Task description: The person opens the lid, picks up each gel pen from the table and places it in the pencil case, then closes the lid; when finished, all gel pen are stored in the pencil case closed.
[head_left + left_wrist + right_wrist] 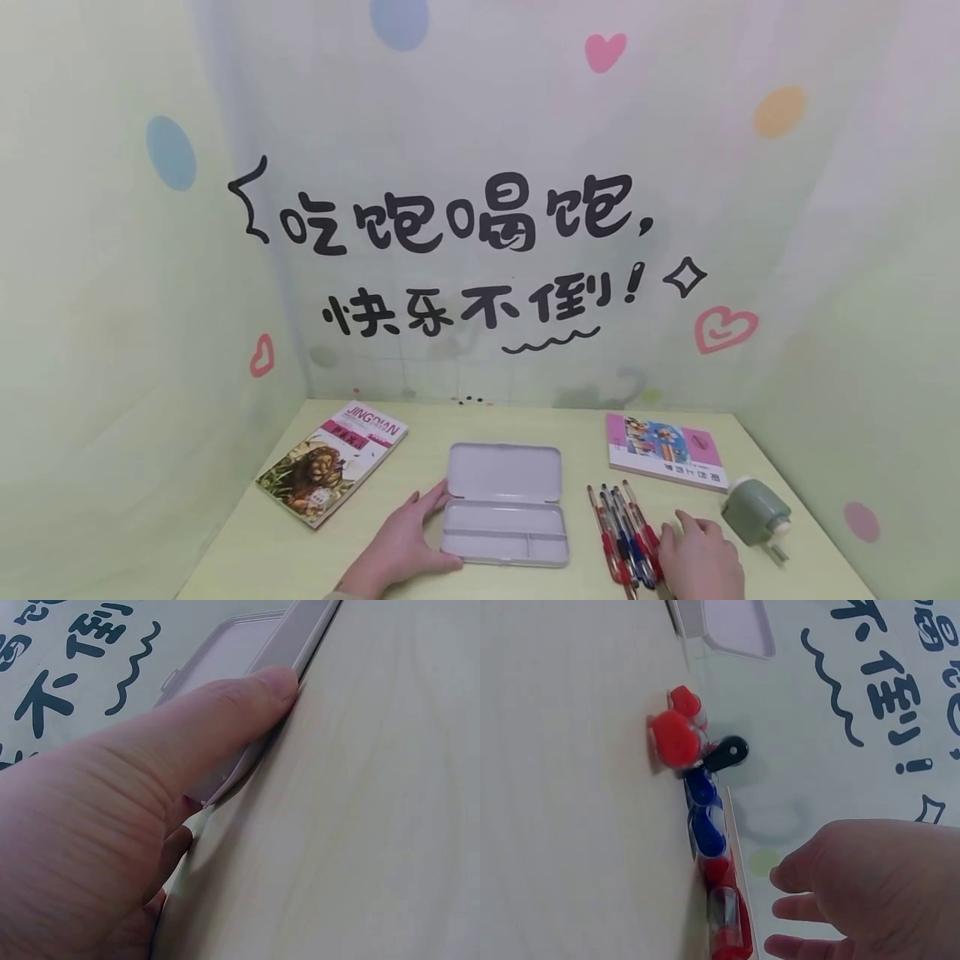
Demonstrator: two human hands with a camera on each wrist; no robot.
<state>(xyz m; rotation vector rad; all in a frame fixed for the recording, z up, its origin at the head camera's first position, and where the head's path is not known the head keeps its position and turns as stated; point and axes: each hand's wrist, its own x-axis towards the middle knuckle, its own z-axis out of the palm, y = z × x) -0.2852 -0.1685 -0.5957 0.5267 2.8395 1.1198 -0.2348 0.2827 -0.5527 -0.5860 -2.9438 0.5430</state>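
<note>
An open pale pencil case (504,533) with a divided tray lies mid-table, its lid (506,472) laid back. My left hand (405,533) rests at the case's left side; in the left wrist view the thumb of that hand (150,765) touches the case's edge (289,645). Several pens (624,533) with red, blue and black parts lie in a bundle right of the case. Beside their right side is my right hand (701,557), fingers extended and loosely bent. The right wrist view has this hand (877,889) apart from the pens (705,802).
A book with a lion cover (322,475) lies at the left, and a pink book (663,450) at the back right. A grey-green container (756,508) stands at the right, with a small object (777,553) by it. Behind is a printed curtain (465,125).
</note>
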